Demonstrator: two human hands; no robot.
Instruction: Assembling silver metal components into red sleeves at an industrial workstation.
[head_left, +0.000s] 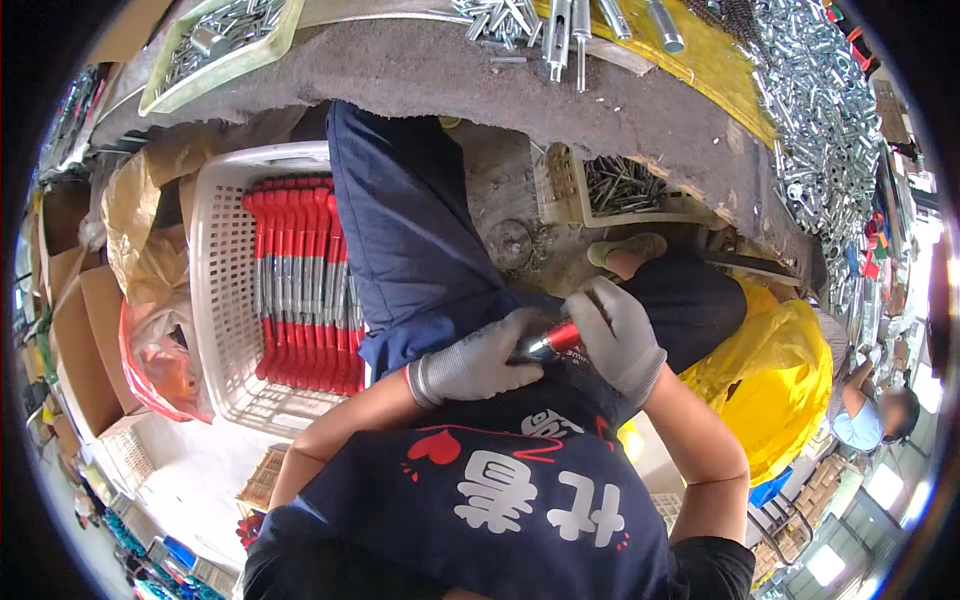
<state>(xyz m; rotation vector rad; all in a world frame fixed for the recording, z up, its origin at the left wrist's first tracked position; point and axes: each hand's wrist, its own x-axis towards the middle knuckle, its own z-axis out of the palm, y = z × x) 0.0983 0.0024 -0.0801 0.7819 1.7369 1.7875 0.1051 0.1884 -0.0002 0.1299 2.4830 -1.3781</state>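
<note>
Both my hands wear grey knit gloves and meet over my lap. My left hand grips the shiny metal end of a short tool with a red handle. My right hand closes over the tool's red end from above. Most of the tool is hidden between the gloves. Below the hands lie my dark blue shirt and my dark trousers.
A white plastic basket to my left holds several red-handled metal tools in rows. A worktable edge above carries a tray of metal parts and heaps of shiny bolts. Cardboard boxes stand left; a yellow bag lies right.
</note>
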